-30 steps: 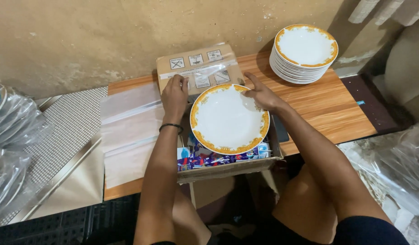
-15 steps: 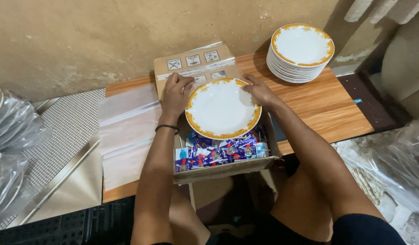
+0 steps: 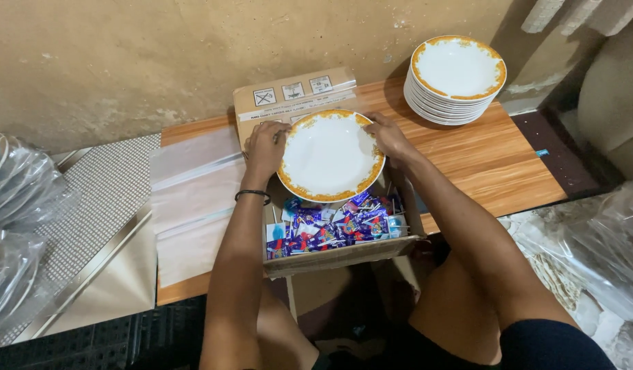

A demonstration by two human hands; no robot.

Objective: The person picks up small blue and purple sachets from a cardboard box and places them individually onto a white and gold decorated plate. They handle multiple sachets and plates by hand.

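Observation:
I hold a white plate with an orange patterned rim (image 3: 330, 155) over an open cardboard box (image 3: 344, 256). My left hand (image 3: 266, 145) grips the plate's left edge; a black band circles that wrist. My right hand (image 3: 387, 135) grips its right edge. The plate sits tilted at the far end of the box, in front of the raised back flap (image 3: 289, 96). Below the plate the box holds several small colourful wrapped sachets (image 3: 330, 229).
A stack of matching plates (image 3: 457, 77) stands at the far right of the wooden table (image 3: 494, 164). Clear plastic bags (image 3: 193, 199) lie on the table's left part. Plastic-wrapped items (image 3: 15, 226) sit at far left, more crumpled plastic (image 3: 597, 253) at right.
Both hands have carried the plate away from me, from above the box's middle toward its far end, uncovering the sachets in the box.

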